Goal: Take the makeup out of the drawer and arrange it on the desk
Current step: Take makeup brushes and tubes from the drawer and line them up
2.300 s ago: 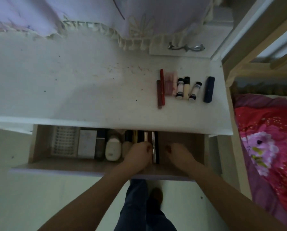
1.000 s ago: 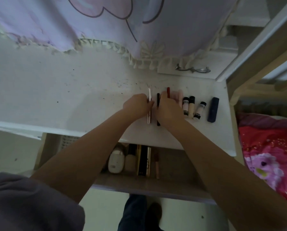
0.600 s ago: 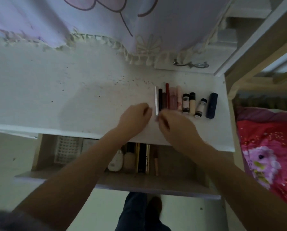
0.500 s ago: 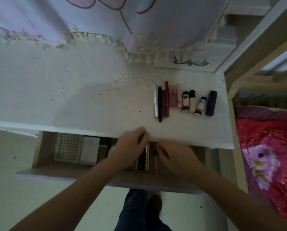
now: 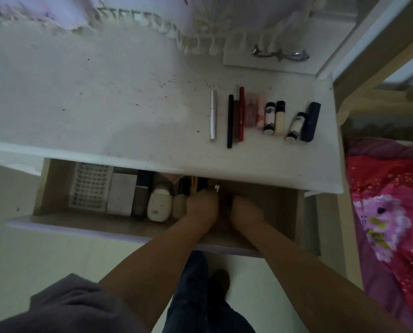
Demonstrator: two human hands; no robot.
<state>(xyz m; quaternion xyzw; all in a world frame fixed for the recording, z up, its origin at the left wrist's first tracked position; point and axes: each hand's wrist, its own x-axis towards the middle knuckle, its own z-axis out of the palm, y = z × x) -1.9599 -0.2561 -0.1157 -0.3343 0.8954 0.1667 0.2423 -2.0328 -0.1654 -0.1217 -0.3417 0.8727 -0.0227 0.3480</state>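
Makeup lies in a row at the right of the white desk (image 5: 104, 104): a silver pen (image 5: 213, 115), a black pencil (image 5: 230, 121), a red pencil (image 5: 241, 111), pink tubes (image 5: 253, 109), small black-capped bottles (image 5: 269, 117) and a navy tube (image 5: 311, 121). Below, the drawer (image 5: 80, 227) is pulled out. My left hand (image 5: 202, 204) is curled over the black and gold tubes (image 5: 194, 186) inside it. My right hand (image 5: 245, 209) sits just beside it with its fingers bent down; what they touch is hidden.
The drawer's left part holds a white lattice tray (image 5: 90, 186), a white box (image 5: 121, 193), a dark bottle (image 5: 142, 195) and a white round bottle (image 5: 160, 204). A frilled curtain (image 5: 152, 10) hangs over the desk's back. A bed with a red floral blanket (image 5: 392, 212) stands at the right.
Both hands set a silver pen and a black pencil at the left end of the row, then drew back off the desk and went down into the drawer.
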